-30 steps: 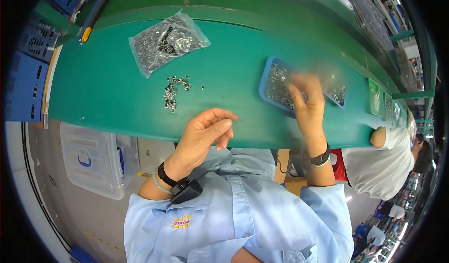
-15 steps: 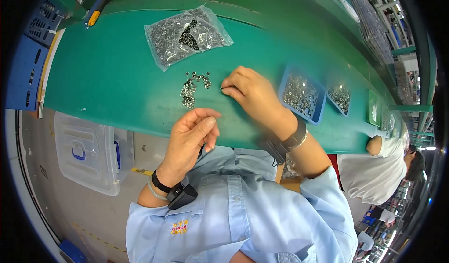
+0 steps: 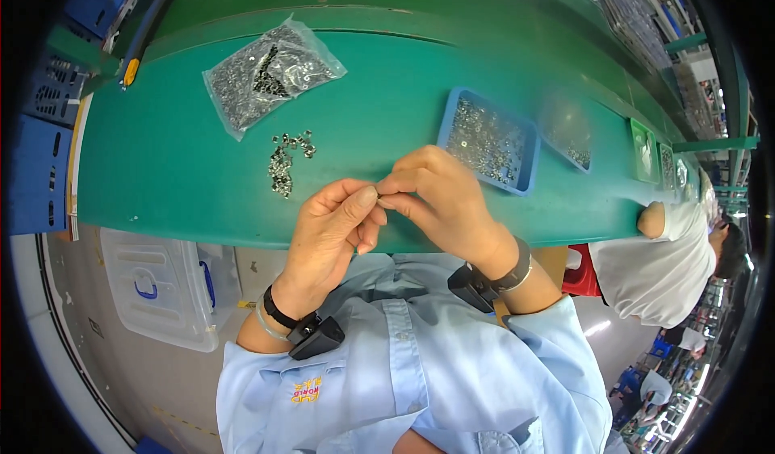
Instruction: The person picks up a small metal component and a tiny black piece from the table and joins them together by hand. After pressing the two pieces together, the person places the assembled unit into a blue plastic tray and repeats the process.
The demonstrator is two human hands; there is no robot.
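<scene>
My left hand [image 3: 329,230] and my right hand [image 3: 442,202] meet above the near edge of the green table. Both are closed, thumb and fingertips pinched together at one spot. A tiny dark bit shows between the fingertips, too small to name. Left of and beyond my hands lies a loose pile of small shiny metal pieces [image 3: 280,170] that look like nuts. Farther back rests a clear plastic bag [image 3: 230,95] full of similar pieces, with a dark cluster in its middle. A blue tray [image 3: 529,178] of small metal pieces stands just right of my right hand.
Beyond the blue tray sits a second container of metal pieces [image 3: 578,154], then a green tray [image 3: 635,149]. At the right a person in a white shirt [image 3: 646,272] works at the same table. A lidded clear plastic box [image 3: 153,288] stands on the floor at the left.
My right hand has come nearer and its fingertips now meet those of my left hand. The view has shifted, so the bag, pile and trays appear farther left.
</scene>
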